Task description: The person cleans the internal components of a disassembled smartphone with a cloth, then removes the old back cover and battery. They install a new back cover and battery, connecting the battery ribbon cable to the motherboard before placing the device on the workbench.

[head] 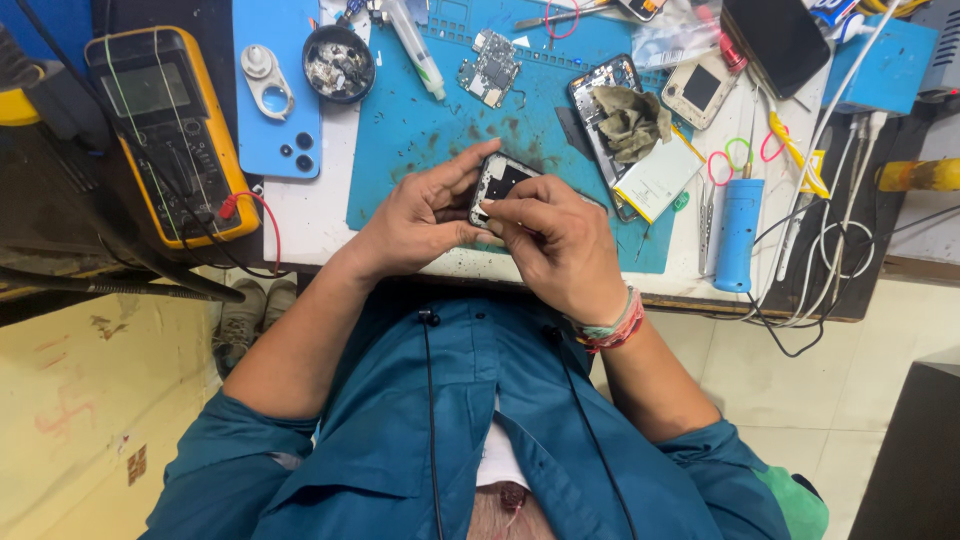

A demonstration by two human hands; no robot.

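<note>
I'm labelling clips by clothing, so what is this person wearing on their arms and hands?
Both hands are bare, no gloves. The left hand has nothing on its wrist. The right hand has a stack of thread bands at the wrist, red and pale green. Teal shirt sleeves are rolled up to about the elbows, forearms uncovered.

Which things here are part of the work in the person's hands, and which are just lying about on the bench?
In hand:
left hand
right hand
small phone part, held by both hands

Lying about:
yellow meter
blue phone back
round dish of bits
circuit board
open phone with a rag on it
blue tool
</note>
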